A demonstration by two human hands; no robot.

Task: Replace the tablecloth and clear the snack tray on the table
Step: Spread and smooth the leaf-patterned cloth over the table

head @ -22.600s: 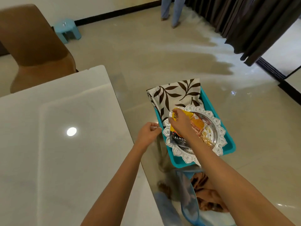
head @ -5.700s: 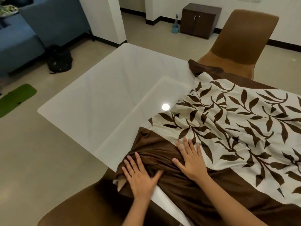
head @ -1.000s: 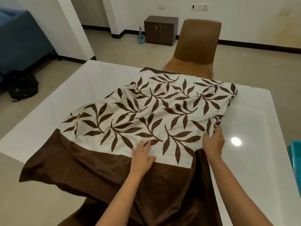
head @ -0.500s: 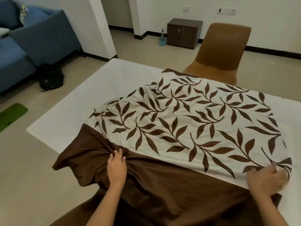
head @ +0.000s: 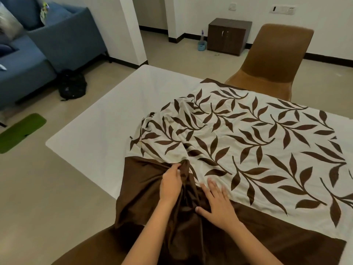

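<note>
A cream tablecloth [head: 248,142] with brown leaves and a wide brown border lies over the right part of the white table [head: 118,119]. Its left side is bunched into folds and its brown border hangs over the near edge. My left hand [head: 171,183] grips a gathered fold of the cloth where the brown border meets the leaf print. My right hand [head: 217,205] lies flat on the cloth just to the right, fingers spread. The snack tray is out of view.
A brown chair [head: 271,60] stands at the table's far side and another brown chair back [head: 99,247] is right below me. A blue sofa [head: 38,46], a black bag [head: 72,86] and a green mat [head: 21,131] are on the left. A dark cabinet [head: 228,36] stands by the wall.
My right hand came from the cloth's right corner to rest beside my left hand. The left side of the cloth has been drawn rightward and bunched, baring more of the table.
</note>
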